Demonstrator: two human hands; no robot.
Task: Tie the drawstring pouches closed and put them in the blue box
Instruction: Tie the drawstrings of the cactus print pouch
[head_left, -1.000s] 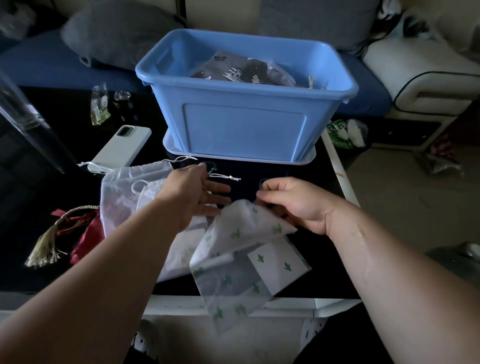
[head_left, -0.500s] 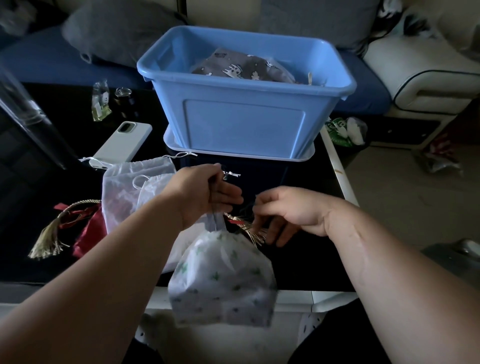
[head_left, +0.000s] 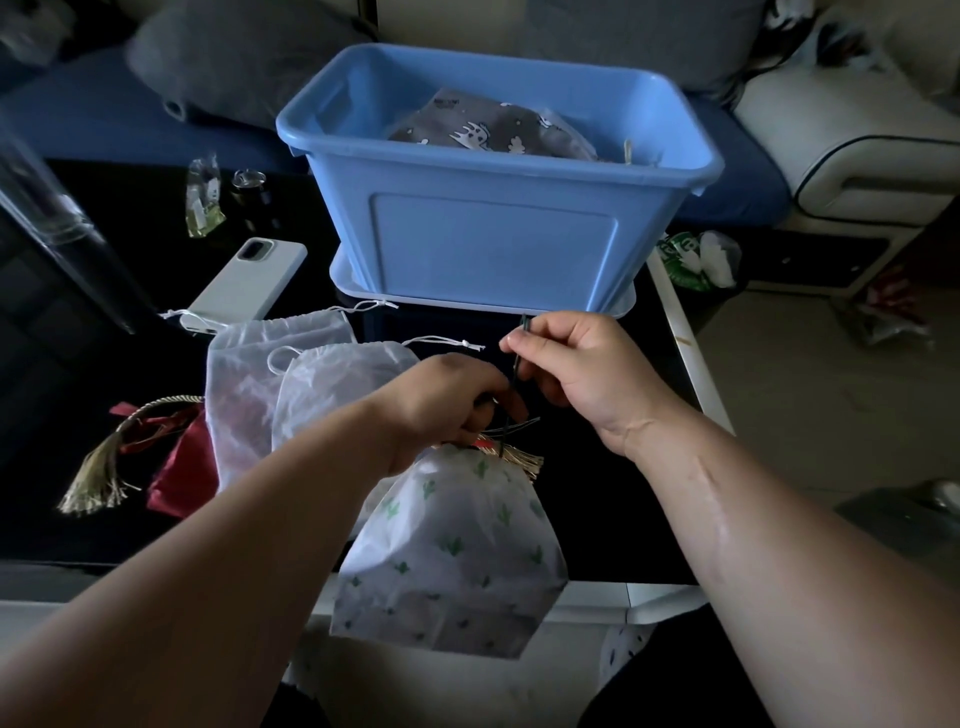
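Standing right next to this person. The biggest thing in front of them is the black table (head_left: 597, 519), and the blue box (head_left: 493, 244) sits at its far side on a pale blue lid (head_left: 353, 275). One grey printed pouch (head_left: 483, 127) is already lying inside the box.

The one being worked on is the cactus pouch (head_left: 452, 561), white with little green cacti. It's nowhere near the box. It hangs at the near edge of the table with its mouth bunched up tight and its bottom dangling below the table edge.

The left hand (head_left: 447, 402) has its grip closed around that gathered neck, fingers curled over the top, and it carries the whole pouch. The right hand (head_left: 582, 364) is a little higher and further out, just in front of the box. Its grip is a thumb-and-forefinger pinch on the dark drawstring (head_left: 511, 384), which runs down to the pouch neck. Can't tell if there's a knot in it.

Off to the left, two white mesh pouches (head_left: 244, 395) lie flat and overlapping on the table, mouths open, with their white cords trailing toward the box. Left of those is a crumpled red pouch (head_left: 182, 467) with a gold tassel (head_left: 98, 483).

Beyond the mesh pouches a phone (head_left: 249, 283) in a pale case lies face down. Farther back there's a small clear packet (head_left: 202, 202). A bit of gold fringe (head_left: 524, 460) also pokes out right beside the cactus pouch's neck.
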